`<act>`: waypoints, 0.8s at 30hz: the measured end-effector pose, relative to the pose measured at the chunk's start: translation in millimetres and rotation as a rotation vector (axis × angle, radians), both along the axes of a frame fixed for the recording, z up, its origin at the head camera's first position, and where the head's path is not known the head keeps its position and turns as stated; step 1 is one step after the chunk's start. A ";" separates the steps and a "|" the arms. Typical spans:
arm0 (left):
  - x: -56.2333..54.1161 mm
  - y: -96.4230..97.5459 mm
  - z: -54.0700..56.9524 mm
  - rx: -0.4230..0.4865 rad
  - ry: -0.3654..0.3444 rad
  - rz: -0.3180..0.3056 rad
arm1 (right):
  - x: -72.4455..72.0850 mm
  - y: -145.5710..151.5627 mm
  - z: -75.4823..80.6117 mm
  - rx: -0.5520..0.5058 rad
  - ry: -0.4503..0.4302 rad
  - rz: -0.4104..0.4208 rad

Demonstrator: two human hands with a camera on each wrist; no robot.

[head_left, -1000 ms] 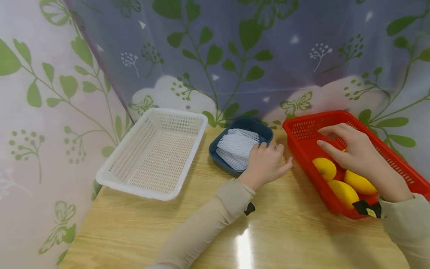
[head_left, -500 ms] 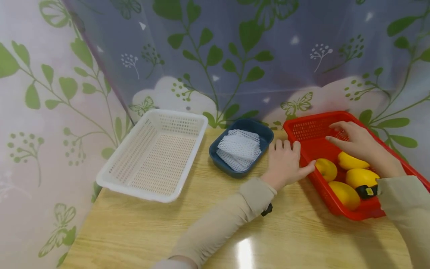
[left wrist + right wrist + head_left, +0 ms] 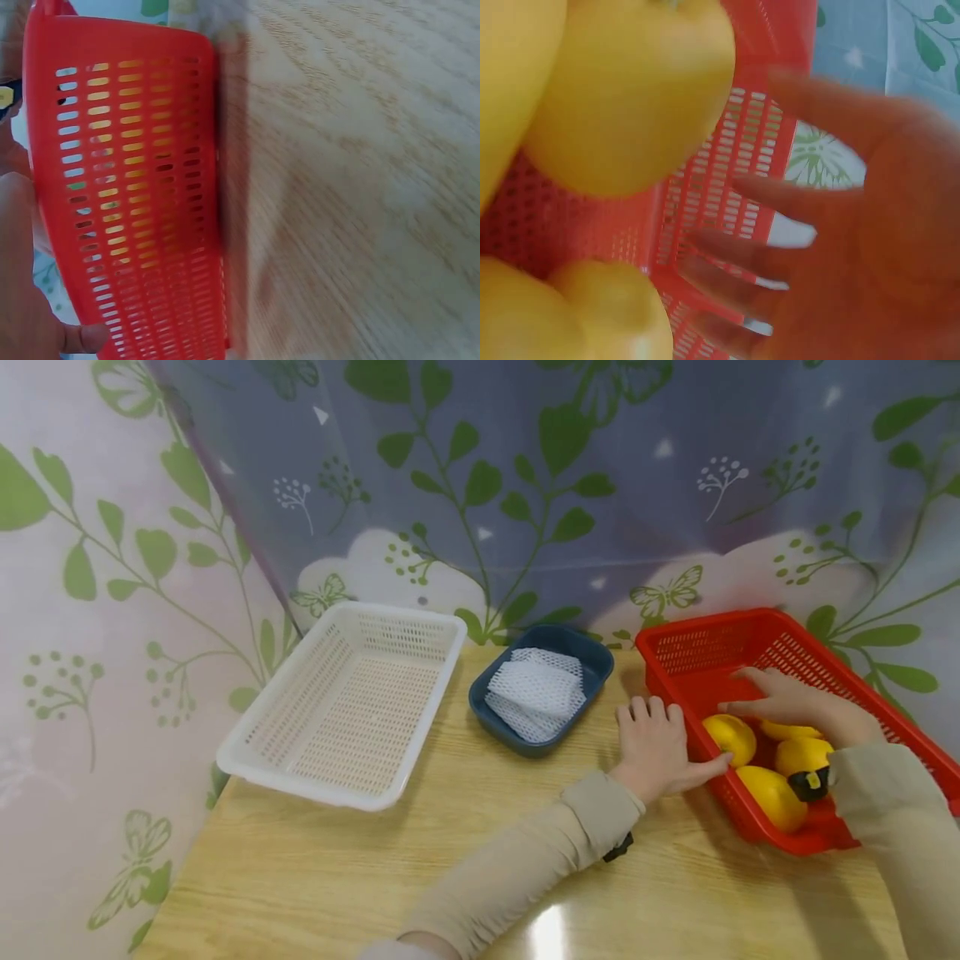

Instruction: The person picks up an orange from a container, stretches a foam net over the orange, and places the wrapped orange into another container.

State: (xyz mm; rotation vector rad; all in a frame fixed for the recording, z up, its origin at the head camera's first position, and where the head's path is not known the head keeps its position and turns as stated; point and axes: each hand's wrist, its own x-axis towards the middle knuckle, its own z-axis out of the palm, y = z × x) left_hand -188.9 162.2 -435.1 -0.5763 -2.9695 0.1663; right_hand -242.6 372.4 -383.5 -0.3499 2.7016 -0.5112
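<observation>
At the left rim of the red basket point(image 3: 757, 831) is my left hand point(image 3: 648, 747), its thumb reaching over the edge towards a smooth yellow fruit point(image 3: 731, 739). Whether the thumb touches that fruit I cannot tell. My right hand point(image 3: 795, 706) reaches into the basket above several yellow fruits, fingers spread and holding nothing. In the right wrist view a big yellow fruit point(image 3: 630, 97) lies just in front of that hand's fingers, apart from them. The left wrist view shows the basket's slotted wall point(image 3: 139, 187), with yellow behind it, and part of the left hand point(image 3: 22, 255).
A blue tray point(image 3: 528, 747) holding white foam fruit nets point(image 3: 536, 689) stands left of the red basket. Farther left is a white slotted basket point(image 3: 360, 718) with bare floor. All stand on a wooden table point(image 3: 300, 877) before a leaf-patterned cloth point(image 3: 510, 485).
My left hand has moved right, from over the foam nets to the red basket's rim. The right hand has shifted slightly and dipped lower over the fruits.
</observation>
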 end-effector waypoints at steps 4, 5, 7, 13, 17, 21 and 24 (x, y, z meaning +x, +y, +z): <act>-0.1 2.7 -3.3 0.010 0.018 -0.009 | 4.8 -4.3 -8.4 -0.076 -0.150 0.061; -0.1 3.0 -3.9 0.013 0.023 -0.012 | 6.5 -5.5 -9.2 -0.083 -0.178 0.076; -0.4 3.8 -5.3 0.020 0.030 -0.018 | 9.7 -7.9 -9.6 -0.095 -0.236 0.076; -0.4 4.9 -9.7 0.036 0.034 -0.034 | 16.5 -15.9 -10.2 -0.104 -0.323 0.067; 0.0 5.2 -11.0 0.044 0.035 -0.037 | 16.9 -17.9 -18.4 -0.090 -0.328 0.049; 0.4 5.4 -12.0 0.056 0.028 -0.036 | 16.0 -19.2 -25.5 -0.066 -0.303 0.038; 0.1 6.1 -12.1 0.060 0.024 -0.033 | 14.3 -19.5 -27.3 -0.046 -0.247 0.061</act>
